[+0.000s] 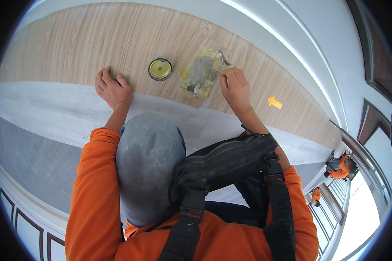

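Right fingers (231,77) pinched, apparently holding sheet (202,65).

The left arm (93,174) reaches forward to a palm-down left hand (113,90), fingers loosely bent, thumb apart, while the right arm (260,125) angles inward to a right hand (237,91) with fingers curled toward the thumb.

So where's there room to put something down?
The tan strip looks bare just left of the left hand, and between that hand and the round tin. It's crowded at the smeared patch, near the right hand and metal piece.
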Available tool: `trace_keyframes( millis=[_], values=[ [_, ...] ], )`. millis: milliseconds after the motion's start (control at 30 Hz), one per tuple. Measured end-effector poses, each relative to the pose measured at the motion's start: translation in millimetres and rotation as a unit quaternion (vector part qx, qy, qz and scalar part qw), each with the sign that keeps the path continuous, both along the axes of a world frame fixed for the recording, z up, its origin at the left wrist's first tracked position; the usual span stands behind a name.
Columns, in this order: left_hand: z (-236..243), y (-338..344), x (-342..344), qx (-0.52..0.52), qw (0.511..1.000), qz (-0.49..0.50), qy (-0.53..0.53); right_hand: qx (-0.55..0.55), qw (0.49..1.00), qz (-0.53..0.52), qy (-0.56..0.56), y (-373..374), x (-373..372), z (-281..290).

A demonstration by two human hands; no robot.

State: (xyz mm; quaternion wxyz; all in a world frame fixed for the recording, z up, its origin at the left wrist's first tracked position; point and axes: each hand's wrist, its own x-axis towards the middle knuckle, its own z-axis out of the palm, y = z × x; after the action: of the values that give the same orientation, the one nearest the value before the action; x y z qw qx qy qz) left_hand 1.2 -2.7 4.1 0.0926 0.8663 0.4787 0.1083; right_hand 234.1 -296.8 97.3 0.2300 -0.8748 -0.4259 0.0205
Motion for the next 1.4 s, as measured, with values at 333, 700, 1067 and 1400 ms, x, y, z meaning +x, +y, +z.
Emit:
trace_keyframes(
  millis=[333,700,1067,1400],
  values=[
    [0,-1,2,0.01,1.0,0.005,0.002,-0.037,0.989,0.14,0.022,-16,-42,-14],
    [2,1,4,0.0,1.0,0.001,-0.009,-0.045,0.98,0.16,0.11,-26,-67,0],
    [9,-4,9,-0.009,0.998,-0.003,-0.057,0.389,0.771,-0.246,0.441,-13,50,167],
    [8,-7,8,0.018,0.999,0.006,-0.033,0.559,0.798,-0.223,-0.02,-3,63,286]
  ],
)
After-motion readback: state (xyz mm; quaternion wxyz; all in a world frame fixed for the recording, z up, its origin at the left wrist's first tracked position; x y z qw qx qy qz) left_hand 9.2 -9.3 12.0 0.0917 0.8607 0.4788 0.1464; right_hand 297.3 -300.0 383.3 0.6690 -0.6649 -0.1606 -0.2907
